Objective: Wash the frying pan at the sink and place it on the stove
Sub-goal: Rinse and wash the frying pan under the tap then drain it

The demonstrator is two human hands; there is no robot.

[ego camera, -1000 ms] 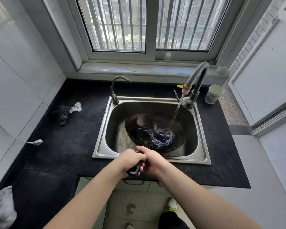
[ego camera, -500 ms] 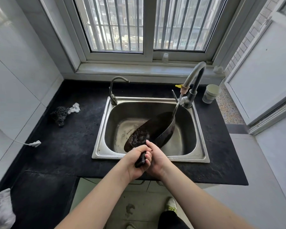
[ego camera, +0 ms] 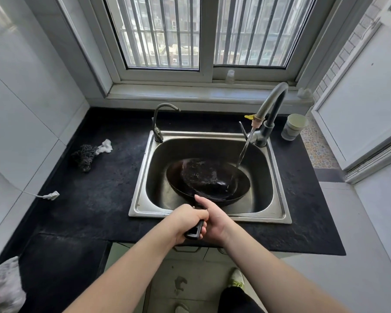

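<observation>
A black frying pan (ego camera: 207, 180) lies nearly level inside the steel sink (ego camera: 278, 199), with dark water pooled in it. Its handle sticks out over the sink's front rim. My left hand (ego camera: 186, 221) and my right hand (ego camera: 215, 219) both grip that handle, side by side, and only the handle's end shows below my fingers. Water runs from the tall tap (ego camera: 270, 114) at the back right onto the pan's right side. The stove is not in view.
A second, small tap (ego camera: 159, 123) stands at the sink's back left. On the black counter (ego camera: 95, 199) lie a steel scourer (ego camera: 85, 155) with a white scrap, a white plug (ego camera: 51, 195) on a cord, and a cup (ego camera: 294, 126) at the back right.
The pan was tipped steeply on its left edge half a second ago, pouring water out. It is now level again under the running tap. Both hands kept hold of the handle.
</observation>
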